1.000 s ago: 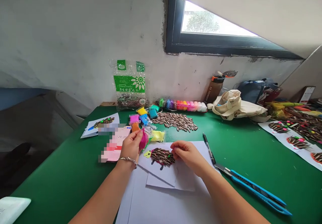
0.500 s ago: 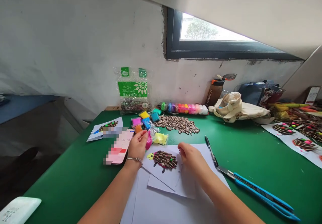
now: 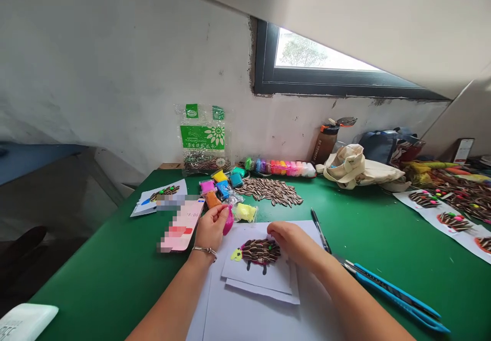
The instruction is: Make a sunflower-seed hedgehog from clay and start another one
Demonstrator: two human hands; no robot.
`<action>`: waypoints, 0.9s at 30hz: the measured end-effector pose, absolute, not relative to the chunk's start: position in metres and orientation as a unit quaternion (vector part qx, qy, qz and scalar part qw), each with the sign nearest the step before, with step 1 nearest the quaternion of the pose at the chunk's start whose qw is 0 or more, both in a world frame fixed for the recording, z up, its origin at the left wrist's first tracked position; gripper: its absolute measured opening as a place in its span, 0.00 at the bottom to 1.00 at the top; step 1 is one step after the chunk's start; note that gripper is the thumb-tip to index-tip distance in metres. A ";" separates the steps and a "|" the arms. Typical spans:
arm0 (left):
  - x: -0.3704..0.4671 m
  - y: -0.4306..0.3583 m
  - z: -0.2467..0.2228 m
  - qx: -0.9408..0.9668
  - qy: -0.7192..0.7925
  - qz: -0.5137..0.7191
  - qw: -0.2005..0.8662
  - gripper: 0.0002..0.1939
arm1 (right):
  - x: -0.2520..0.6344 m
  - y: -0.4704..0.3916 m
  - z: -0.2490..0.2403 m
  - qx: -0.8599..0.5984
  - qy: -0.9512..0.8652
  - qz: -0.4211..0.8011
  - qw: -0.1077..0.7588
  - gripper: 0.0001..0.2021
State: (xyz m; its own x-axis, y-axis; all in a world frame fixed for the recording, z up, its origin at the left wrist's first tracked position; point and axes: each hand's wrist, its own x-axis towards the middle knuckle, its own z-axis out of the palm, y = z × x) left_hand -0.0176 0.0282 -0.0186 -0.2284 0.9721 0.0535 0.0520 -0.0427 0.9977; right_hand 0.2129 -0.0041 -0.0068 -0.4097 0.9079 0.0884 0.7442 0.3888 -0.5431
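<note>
My left hand [image 3: 210,227] pinches a lump of magenta modelling clay [image 3: 229,221] above the upper left of the white paper [image 3: 245,318]. On a small white card [image 3: 264,281] is a hedgehog picture [image 3: 260,252] with a body of striped sunflower seeds, a yellow-green clay head and dark legs. Over the card's upper right edge is my right hand [image 3: 287,237], fingers closed together; anything between the fingertips is hidden. A green dot sits among the seeds, close to that hand.
Beyond the paper lie clay packets [image 3: 223,189], a seed pile [image 3: 274,190] and a seed bag [image 3: 203,144]. A phone [image 3: 187,223] is at left. At right are a pen [image 3: 320,230] and a blue-handled craft knife [image 3: 399,292]. Finished seed pictures [image 3: 454,222] lie far right.
The hedgehog card has turned level and shifted slightly right and down. My right hand has come over the card's upper right edge. My left hand still holds the magenta clay.
</note>
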 end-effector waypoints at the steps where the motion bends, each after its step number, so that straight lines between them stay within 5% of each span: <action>1: -0.017 0.026 -0.017 0.471 0.557 0.547 0.410 0.19 | 0.217 -0.002 -0.006 -0.501 -0.812 0.227 0.195 0.13; 11: -0.002 0.017 -0.004 0.557 0.565 0.520 0.317 0.10 | 0.224 -0.002 -0.014 -0.530 -0.694 0.272 0.404 0.11; 17: 0.011 -0.003 0.014 0.637 0.495 0.534 0.254 0.11 | 0.205 -0.015 -0.001 -0.523 -0.646 0.347 0.434 0.06; 27: 0.035 -0.029 0.038 0.486 0.408 0.369 0.679 0.18 | 0.184 -0.034 0.010 -0.444 -0.705 0.311 0.458 0.10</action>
State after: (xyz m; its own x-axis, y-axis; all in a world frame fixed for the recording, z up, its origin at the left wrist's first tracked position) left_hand 0.0347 -0.0292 0.0379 0.3948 0.8976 -0.1961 -0.1048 0.2560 0.9610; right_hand 0.1836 -0.0345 0.0103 -0.1876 0.9102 0.3692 0.3404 0.4128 -0.8448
